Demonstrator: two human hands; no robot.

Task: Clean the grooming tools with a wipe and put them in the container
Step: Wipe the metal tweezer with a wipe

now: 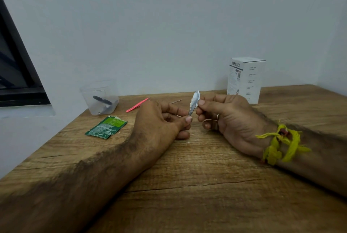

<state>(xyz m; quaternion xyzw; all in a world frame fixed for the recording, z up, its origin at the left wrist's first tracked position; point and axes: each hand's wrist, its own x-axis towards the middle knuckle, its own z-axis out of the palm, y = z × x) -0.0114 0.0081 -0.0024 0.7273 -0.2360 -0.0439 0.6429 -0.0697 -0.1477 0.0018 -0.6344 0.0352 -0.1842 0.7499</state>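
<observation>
Centre frame: left hand (165, 118) pinches the lower end of a small metal tool (193, 106), upright so the tip is free. Right hand (221, 114) pinches a white wipe (194, 101) round the tip to rub it. Container (100, 97) left-centre on bench (187, 176) w/ one dark tool inside. Pink file (137, 105) behind left hand, prob. uncleaned. Green sachet (106, 127) torn open.

Both forearms lie on the table (187, 185), with bare wood open between them and in the near foreground. Toward the clear container (101, 99) at the far left corner, the green sachet (106, 127) lies in the way on the near side and the pink file (137, 105) just to its right. A white box (245, 79) stands against the wall at the back right. A thin metal tool (176, 101) lies behind the hands.
</observation>
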